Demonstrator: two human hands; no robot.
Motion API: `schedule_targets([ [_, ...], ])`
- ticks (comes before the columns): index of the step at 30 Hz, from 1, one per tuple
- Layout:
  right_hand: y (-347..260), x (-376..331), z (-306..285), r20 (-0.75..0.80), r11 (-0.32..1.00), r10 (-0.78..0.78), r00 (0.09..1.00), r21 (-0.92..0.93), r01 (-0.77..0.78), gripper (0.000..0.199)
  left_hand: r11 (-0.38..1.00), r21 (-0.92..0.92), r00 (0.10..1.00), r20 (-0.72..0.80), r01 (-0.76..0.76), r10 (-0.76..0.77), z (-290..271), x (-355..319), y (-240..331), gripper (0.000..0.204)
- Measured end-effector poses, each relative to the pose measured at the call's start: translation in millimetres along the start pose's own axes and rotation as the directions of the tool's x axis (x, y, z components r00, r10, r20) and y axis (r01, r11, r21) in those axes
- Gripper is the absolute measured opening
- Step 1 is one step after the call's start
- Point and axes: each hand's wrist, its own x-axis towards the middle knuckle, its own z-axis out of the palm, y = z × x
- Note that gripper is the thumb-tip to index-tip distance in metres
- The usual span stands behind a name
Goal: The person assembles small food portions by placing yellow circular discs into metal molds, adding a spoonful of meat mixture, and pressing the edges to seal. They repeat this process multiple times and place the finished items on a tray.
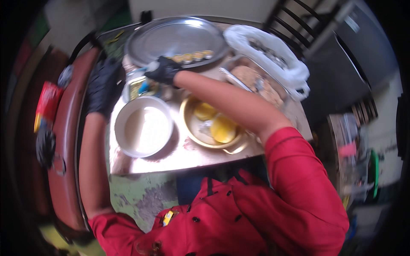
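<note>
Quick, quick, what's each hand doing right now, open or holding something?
Left hand: too blurred to tell if open or closed.
Right hand: closed on a small pale thing, too blurred to name.

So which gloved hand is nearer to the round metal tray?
Right. The right hand is at the near edge of the round metal tray; the left hand is farther off, to its lower left.

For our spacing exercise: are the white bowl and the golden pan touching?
Apart: the head view shows a strip of shadowed tabletop between the white bowl and the golden pan.
</note>
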Motion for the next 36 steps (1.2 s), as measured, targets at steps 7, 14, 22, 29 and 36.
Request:
schedule_targets([
  [7,0,-9,-45,0.065,0.994,-0.076,0.995,-0.077,0.081,0.097,0.997,0.063,0.999,-0.013,-0.039,0.04,8,27,14,0.01],
  [14,-16,-106,-212,-0.063,0.992,-0.072,0.995,0.098,0.078,0.06,0.733,-0.519,0.898,0.256,0.439,-0.357,-49,48,7,0.023],
  [22,86,-293,-284,-0.259,0.992,0.11,0.96,0.09,-0.089,0.024,0.128,-0.935,0.928,0.3,0.332,-0.22,-100,50,249,0.041],
  [29,108,-392,-216,-0.226,0.983,0.181,0.957,0.047,-0.175,0.054,0.322,-0.946,0.996,-0.008,0.021,-0.089,-79,45,330,0.062],
  [36,144,-392,-164,-0.273,1.0,0.011,0.962,0.016,-0.007,0.065,0.342,-0.935,0.995,0.069,0.089,-0.07,-77,42,360,0.058],
])
